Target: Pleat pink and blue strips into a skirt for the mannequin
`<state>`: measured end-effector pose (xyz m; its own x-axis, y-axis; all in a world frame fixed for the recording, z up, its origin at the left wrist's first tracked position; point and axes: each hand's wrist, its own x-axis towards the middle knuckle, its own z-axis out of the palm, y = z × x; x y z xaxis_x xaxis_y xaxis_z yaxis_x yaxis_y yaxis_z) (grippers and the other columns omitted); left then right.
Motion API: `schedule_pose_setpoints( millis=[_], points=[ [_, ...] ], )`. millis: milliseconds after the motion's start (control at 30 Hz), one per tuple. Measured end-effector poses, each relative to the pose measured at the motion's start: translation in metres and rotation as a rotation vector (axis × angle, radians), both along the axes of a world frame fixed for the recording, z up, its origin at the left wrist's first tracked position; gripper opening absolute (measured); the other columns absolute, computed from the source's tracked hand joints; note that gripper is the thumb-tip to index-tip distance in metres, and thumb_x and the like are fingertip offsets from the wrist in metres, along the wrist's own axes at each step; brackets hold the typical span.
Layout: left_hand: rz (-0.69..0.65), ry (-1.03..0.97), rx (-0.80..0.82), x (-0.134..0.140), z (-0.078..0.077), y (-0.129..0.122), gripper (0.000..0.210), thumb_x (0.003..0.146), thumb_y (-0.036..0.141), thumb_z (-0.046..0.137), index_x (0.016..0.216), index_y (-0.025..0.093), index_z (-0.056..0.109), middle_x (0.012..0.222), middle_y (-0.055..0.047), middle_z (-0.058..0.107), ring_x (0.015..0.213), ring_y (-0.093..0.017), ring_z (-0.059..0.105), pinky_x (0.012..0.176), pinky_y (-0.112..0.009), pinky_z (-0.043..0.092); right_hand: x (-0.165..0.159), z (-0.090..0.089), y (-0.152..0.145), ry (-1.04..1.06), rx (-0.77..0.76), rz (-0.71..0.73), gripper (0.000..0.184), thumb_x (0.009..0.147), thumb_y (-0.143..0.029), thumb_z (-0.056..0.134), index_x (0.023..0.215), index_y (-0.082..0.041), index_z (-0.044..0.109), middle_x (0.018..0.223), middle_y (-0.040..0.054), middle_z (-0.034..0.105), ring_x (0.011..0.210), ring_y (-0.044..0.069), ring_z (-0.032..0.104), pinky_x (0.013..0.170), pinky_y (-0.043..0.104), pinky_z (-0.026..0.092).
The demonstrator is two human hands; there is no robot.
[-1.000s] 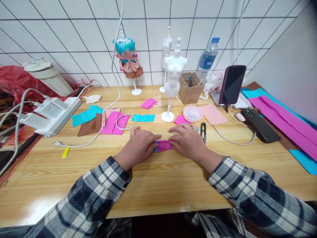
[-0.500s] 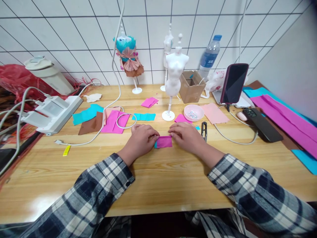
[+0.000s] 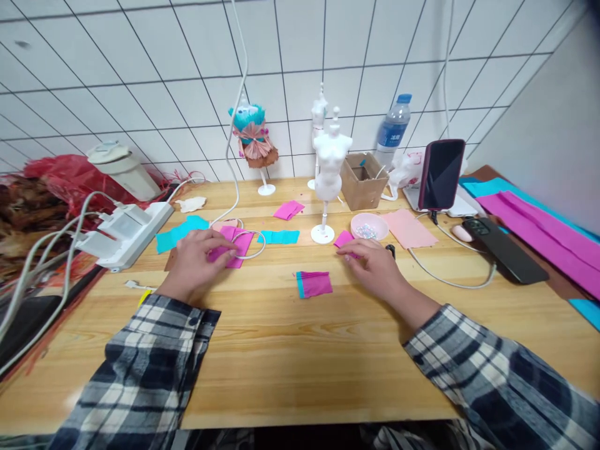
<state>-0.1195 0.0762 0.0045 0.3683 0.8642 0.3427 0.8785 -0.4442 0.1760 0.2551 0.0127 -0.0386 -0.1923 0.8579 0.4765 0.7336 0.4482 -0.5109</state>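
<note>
Magenta-and-blue paper piece (image 3: pixel 316 284) lies flat on a pale wooden table (image 3: pixel 281 362), alone near the middle, between a worker's two hands. White tiled wall (image 3: pixel 182 106) backs the table, where a bare white dress form (image 3: pixel 332 165) stands in front of a second one and a third wears a ruffled paper outfit (image 3: pixel 254 140). A cardboard box (image 3: pixel 362 187), a water bottle (image 3: pixel 394 125) and a propped phone (image 3: pixel 441 175) sit farther right; a white power strip (image 3: pixel 129 240) lies at left.

The piece's long axis runs left to right, roughly parallel to the table's front edge, its blue strip at the left end and its magenta end toward the right.

Half a second ago both hands were at the piece; now neither touches it. The left hand (image 3: pixel 199 259) has moved off to the magenta sheet (image 3: pixel 241 256), fingers bent over it beside a looped white cable (image 3: pixel 263 244); from here I cannot tell whether they grip anything. The right hand (image 3: pixel 370 265) has drawn slightly aside, fingers loosely extended near a magenta scrap (image 3: pixel 344 238), with nothing visible between them.
</note>
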Motion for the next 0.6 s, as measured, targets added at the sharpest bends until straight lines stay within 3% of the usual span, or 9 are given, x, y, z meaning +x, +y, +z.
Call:
schedule_pose_setpoints(
  millis=[167, 300, 467, 533, 600],
  points=[
    [-0.022, 0.135, -0.047, 0.014, -0.007, -0.003, 0.025, 0.085, 0.044, 0.065, 0.098, 0.026, 0.075, 0.107, -0.005, 0.07, 0.107, -0.029, 0.053, 0.092, -0.046, 0.033, 0.0, -0.003, 0.0, 0.001, 0.004, 0.028, 0.019, 0.088, -0.016, 0.056, 0.096, -0.02, 0.073, 0.102, 0.0068, 0.074, 0.098, 0.024, 0.066, 0.091, 0.043, 0.048],
    [-0.026, 0.147, -0.145, 0.029, -0.014, 0.001, 0.018, 0.088, 0.037, 0.059, 0.091, 0.025, 0.072, 0.106, -0.005, 0.071, 0.108, -0.029, 0.055, 0.092, -0.047, 0.031, -0.001, -0.004, 0.0, -0.004, -0.004, 0.038, 0.019, 0.088, -0.016, 0.056, 0.096, -0.021, 0.073, 0.102, 0.0062, 0.074, 0.098, 0.024, 0.066, 0.09, 0.043, 0.049],
    [0.051, -0.094, -0.156, 0.035, -0.012, -0.009, 0.021, 0.095, 0.036, 0.047, 0.098, 0.02, 0.059, 0.095, -0.006, 0.072, 0.09, -0.023, 0.061, 0.093, -0.044, 0.035, -0.002, 0.0, -0.003, -0.023, 0.044, 0.037, 0.019, 0.089, -0.016, 0.056, 0.099, -0.02, 0.072, 0.103, 0.0067, 0.073, 0.099, 0.024, 0.064, 0.091, 0.044, 0.048],
    [-0.002, -0.277, -0.161, 0.049, -0.011, -0.022, 0.02, 0.096, 0.037, 0.043, 0.096, 0.02, 0.053, 0.087, -0.003, 0.07, 0.082, -0.019, 0.06, 0.09, -0.04, 0.039, -0.006, 0.006, -0.008, -0.028, 0.112, 0.034, 0.02, 0.091, -0.018, 0.055, 0.103, -0.02, 0.07, 0.103, 0.0072, 0.073, 0.098, 0.024, 0.063, 0.091, 0.044, 0.048],
    [-0.08, -0.509, -0.226, 0.069, -0.012, -0.038, 0.02, 0.098, 0.039, 0.038, 0.097, 0.021, 0.047, 0.075, 0.001, 0.063, 0.072, -0.016, 0.058, 0.077, -0.032, 0.044, -0.015, 0.013, -0.015, -0.012, 0.183, 0.035, 0.02, 0.092, -0.02, 0.055, 0.108, -0.02, 0.068, 0.103, 0.0073, 0.072, 0.096, 0.024, 0.062, 0.089, 0.043, 0.048]
  ],
)
